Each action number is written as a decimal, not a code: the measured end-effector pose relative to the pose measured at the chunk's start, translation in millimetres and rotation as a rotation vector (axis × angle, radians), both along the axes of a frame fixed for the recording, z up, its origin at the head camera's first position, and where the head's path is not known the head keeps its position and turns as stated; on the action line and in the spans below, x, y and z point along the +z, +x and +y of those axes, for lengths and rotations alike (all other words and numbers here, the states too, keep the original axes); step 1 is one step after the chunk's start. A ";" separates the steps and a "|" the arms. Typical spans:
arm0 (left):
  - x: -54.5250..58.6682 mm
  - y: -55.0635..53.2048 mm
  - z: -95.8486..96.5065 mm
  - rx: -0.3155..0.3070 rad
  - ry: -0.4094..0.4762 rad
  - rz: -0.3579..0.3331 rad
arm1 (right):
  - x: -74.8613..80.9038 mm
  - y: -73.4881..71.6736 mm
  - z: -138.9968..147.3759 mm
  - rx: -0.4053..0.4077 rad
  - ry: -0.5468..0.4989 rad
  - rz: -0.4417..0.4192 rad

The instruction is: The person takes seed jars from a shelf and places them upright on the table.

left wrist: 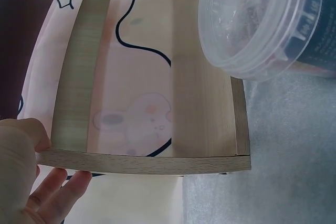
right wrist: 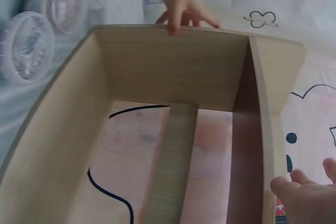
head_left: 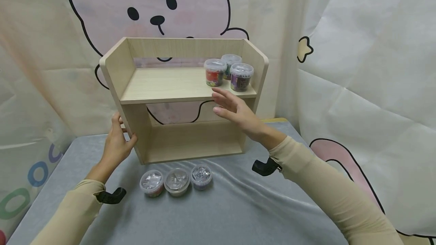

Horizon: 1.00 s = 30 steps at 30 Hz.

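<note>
A light wooden two-tier shelf (head_left: pixel 190 139) stands on the table. My left hand (head_left: pixel 117 139) grips its left side panel (left wrist: pixel 147 163), with the thumb on the inner side and fingers outside. My right hand (head_left: pixel 235 110) is held with its fingers extended in front of the upper board's front edge, just below the tubs; whether the fingertips touch the edge I cannot tell. Three small clear-lidded tubs sit at the upper tier's right end: a red one (head_left: pixel 215 73), a purple one (head_left: pixel 241 77) and a greenish one (head_left: pixel 231 63) behind them.
Three more lidded tubs, a left one (head_left: pixel 151 183), a middle one (head_left: pixel 177 182) and a right one (head_left: pixel 201 177), stand in a row before the shelf on the grey cloth-covered table (head_left: pixel 245 207). A printed curtain (head_left: pixel 272 18) hangs close behind the shelf.
</note>
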State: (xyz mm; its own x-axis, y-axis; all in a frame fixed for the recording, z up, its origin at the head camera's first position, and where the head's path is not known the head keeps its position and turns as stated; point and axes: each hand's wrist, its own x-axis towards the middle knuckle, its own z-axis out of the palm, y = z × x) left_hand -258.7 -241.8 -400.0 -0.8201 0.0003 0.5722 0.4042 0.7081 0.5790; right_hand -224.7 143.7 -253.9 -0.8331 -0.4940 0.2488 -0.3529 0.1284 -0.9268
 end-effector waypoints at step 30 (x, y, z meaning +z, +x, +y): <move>0.4 -0.7 1.2 0.007 0.001 -0.042 | 46.0 -54.9 -38.2 -0.385 -0.118 -0.217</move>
